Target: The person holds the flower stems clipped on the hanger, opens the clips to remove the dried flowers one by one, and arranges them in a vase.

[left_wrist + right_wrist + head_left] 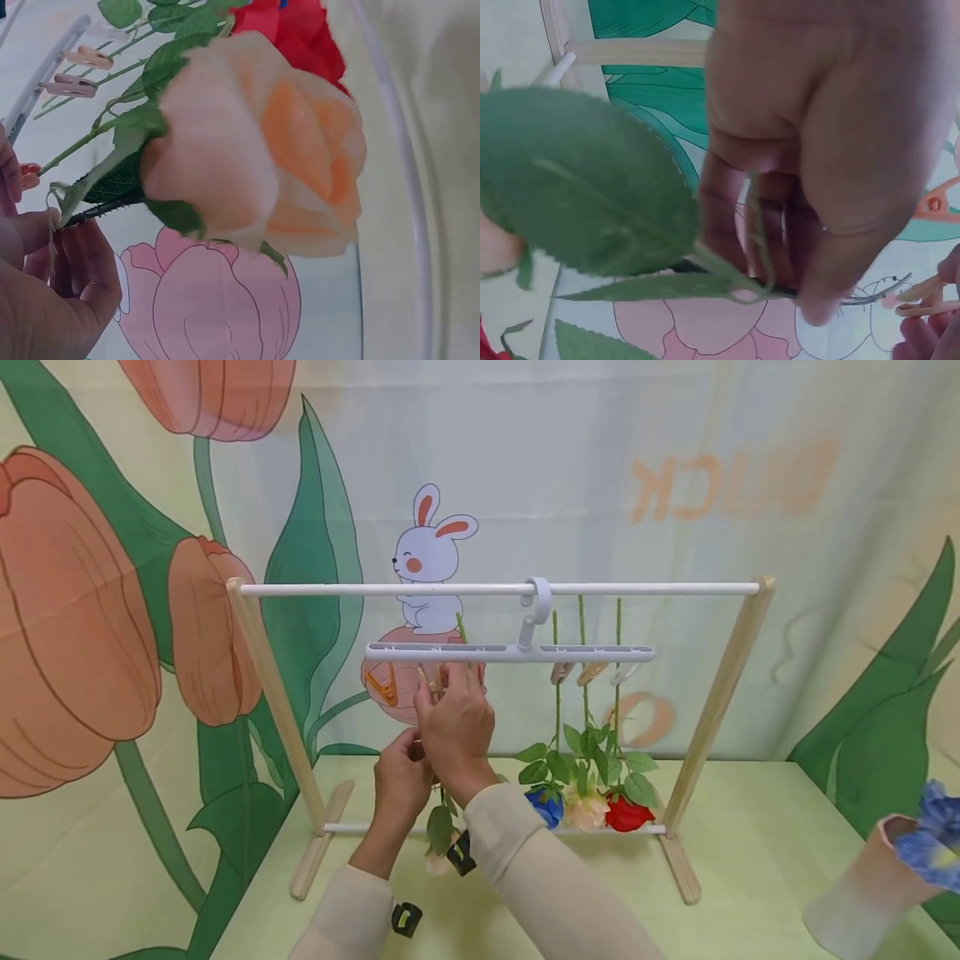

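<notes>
My left hand (401, 781) pinches the stem of a peach artificial rose (255, 150) between thumb and fingers, close under its green leaves (592, 180). The bloom hangs downward, largely behind my right sleeve in the head view. Just above, my right hand (457, 718) pinches a pale clothespin (922, 300) under the left half of a white hanger (450, 652). The rose's stem tip (461, 627) rises past the hanger bar, and the stem runs up close beside the clothespin. An orange clip (382, 685) hangs at the hanger's left end.
The hanger hooks over the white rod (375, 589) of a wooden stand (720, 710). Right of its hook, clips hold a blue rose (546, 807), a cream rose (587, 810) and a red rose (628, 814) upside down. A vase (862, 885) with blue flowers stands at right.
</notes>
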Action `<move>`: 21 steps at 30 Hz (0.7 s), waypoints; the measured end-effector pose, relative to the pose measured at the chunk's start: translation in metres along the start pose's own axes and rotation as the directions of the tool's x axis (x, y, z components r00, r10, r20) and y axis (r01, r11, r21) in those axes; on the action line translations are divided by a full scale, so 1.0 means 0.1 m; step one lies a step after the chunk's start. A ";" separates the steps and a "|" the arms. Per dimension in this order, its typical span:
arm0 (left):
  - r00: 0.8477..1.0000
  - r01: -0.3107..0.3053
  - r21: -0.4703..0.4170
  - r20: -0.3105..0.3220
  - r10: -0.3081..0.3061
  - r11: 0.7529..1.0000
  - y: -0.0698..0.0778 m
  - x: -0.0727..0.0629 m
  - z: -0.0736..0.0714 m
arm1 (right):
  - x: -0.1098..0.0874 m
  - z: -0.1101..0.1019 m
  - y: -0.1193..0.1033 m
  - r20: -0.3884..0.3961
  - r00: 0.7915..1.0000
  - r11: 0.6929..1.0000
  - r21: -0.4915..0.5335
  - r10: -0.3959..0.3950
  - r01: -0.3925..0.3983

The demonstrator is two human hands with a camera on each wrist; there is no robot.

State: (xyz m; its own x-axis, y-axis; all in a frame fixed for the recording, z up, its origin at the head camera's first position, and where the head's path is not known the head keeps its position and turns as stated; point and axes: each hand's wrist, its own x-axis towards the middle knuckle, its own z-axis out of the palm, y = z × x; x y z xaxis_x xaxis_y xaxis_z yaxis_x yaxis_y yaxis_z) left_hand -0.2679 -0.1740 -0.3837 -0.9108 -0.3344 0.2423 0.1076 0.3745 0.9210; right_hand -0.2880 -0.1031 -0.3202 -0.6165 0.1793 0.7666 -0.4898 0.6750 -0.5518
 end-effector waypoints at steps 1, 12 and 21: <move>1.000 0.003 -0.001 0.001 -0.003 1.000 -0.01 -0.01 0.00 | 0.00 0.00 -0.01 0.010 1.000 1.000 0.002 0.005 -0.005; 1.000 0.002 0.006 0.014 -0.002 1.000 -0.18 -0.17 0.03 | -0.01 0.01 0.03 -0.003 1.000 1.000 -0.021 -0.015 0.015; 0.989 -0.139 0.039 -0.048 0.141 0.989 -0.30 -0.27 0.06 | -0.01 -0.01 0.05 0.006 0.999 0.999 -0.025 -0.034 0.034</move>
State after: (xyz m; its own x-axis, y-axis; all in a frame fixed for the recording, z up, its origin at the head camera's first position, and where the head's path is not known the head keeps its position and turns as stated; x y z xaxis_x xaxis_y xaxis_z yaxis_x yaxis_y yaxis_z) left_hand -0.2486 -0.1712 -0.4192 -0.8661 -0.3195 0.3844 0.2177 0.4511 0.8655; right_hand -0.2891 -0.0995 -0.3236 -0.6034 0.1517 0.7829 -0.4950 0.6985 -0.5169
